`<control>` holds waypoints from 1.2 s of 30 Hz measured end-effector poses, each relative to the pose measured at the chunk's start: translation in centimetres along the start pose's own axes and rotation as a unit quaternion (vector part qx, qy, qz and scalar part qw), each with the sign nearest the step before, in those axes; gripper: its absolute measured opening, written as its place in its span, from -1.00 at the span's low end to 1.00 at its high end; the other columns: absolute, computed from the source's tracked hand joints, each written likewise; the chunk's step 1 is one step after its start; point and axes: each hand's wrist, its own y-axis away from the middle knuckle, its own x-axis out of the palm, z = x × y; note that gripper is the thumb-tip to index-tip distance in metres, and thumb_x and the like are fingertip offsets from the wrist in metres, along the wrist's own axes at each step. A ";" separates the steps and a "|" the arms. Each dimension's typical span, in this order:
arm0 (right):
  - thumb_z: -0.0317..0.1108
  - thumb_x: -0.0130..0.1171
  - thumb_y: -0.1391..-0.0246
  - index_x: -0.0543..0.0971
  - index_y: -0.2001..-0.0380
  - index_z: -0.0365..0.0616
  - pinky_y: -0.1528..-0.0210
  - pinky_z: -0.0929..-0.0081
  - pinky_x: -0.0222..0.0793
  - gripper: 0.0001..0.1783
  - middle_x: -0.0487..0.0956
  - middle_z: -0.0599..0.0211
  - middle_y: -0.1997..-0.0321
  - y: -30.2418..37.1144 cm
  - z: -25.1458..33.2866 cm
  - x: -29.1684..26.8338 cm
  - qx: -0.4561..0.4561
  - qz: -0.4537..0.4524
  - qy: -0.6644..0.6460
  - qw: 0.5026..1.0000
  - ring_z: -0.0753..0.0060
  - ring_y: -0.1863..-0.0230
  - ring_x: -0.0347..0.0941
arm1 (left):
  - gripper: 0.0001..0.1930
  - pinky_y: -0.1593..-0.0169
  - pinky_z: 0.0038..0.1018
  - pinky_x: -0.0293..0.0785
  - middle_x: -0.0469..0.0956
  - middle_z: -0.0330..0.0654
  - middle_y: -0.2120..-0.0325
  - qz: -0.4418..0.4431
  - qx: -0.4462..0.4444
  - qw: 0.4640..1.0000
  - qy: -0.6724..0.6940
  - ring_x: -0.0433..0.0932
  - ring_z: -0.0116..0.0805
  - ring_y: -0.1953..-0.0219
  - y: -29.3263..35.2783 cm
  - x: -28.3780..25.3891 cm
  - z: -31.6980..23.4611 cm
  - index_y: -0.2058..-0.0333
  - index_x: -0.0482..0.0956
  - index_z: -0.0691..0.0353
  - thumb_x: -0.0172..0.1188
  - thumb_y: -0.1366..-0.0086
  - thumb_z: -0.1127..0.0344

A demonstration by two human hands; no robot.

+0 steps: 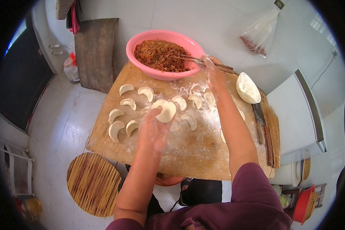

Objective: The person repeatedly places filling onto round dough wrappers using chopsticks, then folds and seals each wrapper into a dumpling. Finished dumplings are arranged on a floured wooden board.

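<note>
My left hand (pixel 154 131) holds a round, flat dumpling wrapper (pixel 167 111) over the wooden board (pixel 188 157), thumb on its edge. My right hand (pixel 215 74) grips chopsticks (pixel 188 58) at the far side, their tips in the reddish-brown minced filling (pixel 157 53). That filling is heaped in a pink basin (pixel 161 74) at the board's far edge. Folded, crescent-shaped dumplings (pixel 116 131) lie scattered on the floured surface around my left hand. My right forearm hides part of the board, with pale dough pieces showing beside it.
Along the board's right side are a bowl of flour (pixel 248 88), a cleaver (pixel 259 114), a rolling pin (pixel 268 147) and a straw brush (pixel 273 132). A round slatted mat (pixel 94 184) sits low at the left. Behind it, a dark wooden panel (pixel 96 53) leans against the wall.
</note>
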 end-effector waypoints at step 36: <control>-0.32 0.17 -0.30 0.60 0.15 -0.15 0.02 0.09 0.60 -0.84 0.64 0.14 0.07 14.6 4.0 -0.8 0.074 0.098 -0.127 0.984 0.15 0.04 0.61 | -0.37 -0.26 -0.03 0.34 0.45 0.02 -0.16 0.147 0.025 0.978 0.148 0.43 -0.04 -0.19 -0.4 -0.3 -1.8 -0.19 0.31 0.37 -0.16 -0.50 -0.13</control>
